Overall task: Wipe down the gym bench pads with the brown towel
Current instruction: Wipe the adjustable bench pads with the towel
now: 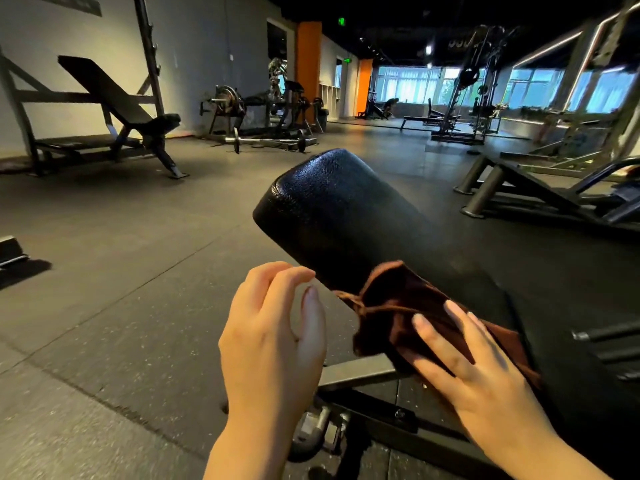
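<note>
Right hand (485,368) fingers (436,337) spread flat on brown towel (391,306) at pad (343,216) 5 o'clock. Left hand (273,327) loosely curled, empty. Risk: bunched towel slides off rounded edge.

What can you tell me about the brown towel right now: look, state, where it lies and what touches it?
The brown towel is a dark reddish-brown, soft-looking cloth, rumpled and partly folded. It drapes over the near left edge of the black bench pad, one corner hanging off the side. The right hand presses it flat with straight, spread fingers. The left hand hovers beside it, loosely curled, not touching.
</note>
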The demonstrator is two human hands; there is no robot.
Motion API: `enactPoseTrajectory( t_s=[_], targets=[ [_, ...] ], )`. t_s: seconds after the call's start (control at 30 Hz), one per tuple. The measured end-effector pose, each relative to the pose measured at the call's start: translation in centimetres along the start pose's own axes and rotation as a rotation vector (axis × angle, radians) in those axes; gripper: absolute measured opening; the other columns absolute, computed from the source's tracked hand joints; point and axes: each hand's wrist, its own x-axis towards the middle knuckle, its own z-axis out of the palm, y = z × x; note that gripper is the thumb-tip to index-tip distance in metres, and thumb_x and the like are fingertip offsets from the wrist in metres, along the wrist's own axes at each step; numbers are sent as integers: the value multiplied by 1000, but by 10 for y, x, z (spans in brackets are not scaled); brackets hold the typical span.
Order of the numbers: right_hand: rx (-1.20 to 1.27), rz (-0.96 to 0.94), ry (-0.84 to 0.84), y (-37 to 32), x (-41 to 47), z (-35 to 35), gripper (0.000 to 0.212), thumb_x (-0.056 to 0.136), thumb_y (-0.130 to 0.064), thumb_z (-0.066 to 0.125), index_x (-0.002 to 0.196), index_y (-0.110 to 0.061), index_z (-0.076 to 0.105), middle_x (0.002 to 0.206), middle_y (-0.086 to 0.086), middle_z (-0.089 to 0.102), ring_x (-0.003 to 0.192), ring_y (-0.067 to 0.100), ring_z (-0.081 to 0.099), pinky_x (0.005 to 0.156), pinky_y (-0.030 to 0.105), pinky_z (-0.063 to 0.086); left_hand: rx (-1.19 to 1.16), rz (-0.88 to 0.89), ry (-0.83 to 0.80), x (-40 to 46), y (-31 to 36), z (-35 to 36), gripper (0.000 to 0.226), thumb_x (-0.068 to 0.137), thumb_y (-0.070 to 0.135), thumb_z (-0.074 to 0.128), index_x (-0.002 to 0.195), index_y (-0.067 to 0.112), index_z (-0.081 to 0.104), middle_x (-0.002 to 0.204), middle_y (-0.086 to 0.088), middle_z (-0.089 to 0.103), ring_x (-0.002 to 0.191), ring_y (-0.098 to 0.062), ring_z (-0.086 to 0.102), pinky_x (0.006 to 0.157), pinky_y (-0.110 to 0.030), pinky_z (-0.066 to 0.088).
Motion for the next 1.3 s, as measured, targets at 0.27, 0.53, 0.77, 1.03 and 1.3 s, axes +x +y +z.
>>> enactPoseTrajectory(
  t_s=[0.27, 0.53, 0.77, 1.03, 1.3],
  targets=[
    [176, 140, -34, -8, 61, -18, 68, 92, -32, 47, 155, -34, 21, 161, 13, 20, 138, 44, 37, 105, 59, 40, 6, 63, -63, 0, 15, 11, 22, 90, 23, 54, 99, 12, 70, 102, 0, 63, 91, -11, 56, 81, -6, 35],
    [492, 236, -77, 5, 62, -14, 68, 89, -42, 44, 153, -35, 21, 162, 3, 21, 148, 28, 23, 116, 48, 19, -13, 140, -109, -8, 44, 35, 21, 89, 18, 59, 106, 10, 68, 109, -3, 63, 97, -11, 55, 83, -14, 39],
    [636, 498, -213, 25, -22, -9, 63, 91, -78, 18, 146, -62, -8, 163, -19, 5, 150, 1, 2, 121, 37, 11, 131, 220, -365, -24, 76, 60, 39, 88, 35, 45, 122, 24, 62, 120, 5, 66, 113, -15, 61, 112, -39, 30],
    [581, 692, -531, 32, -81, -33, 67, 95, -67, 30, 137, -63, -22, 160, -18, -6, 150, 7, 6, 122, 32, 15, 179, 399, -666, -56, 107, 94, 39, 85, 39, 44, 114, 28, 68, 117, 6, 68, 112, -17, 65, 117, -52, 24],
    [560, 808, -870, 31, -136, -77, 49, 85, -81, 2, 117, -65, -31, 158, -19, -21, 146, -2, -8, 116, 23, 25, 187, 444, -684, -59, 112, 104, 42, 88, 40, 39, 112, 25, 70, 117, 2, 67, 111, -20, 65, 105, -48, 39]
  ],
)
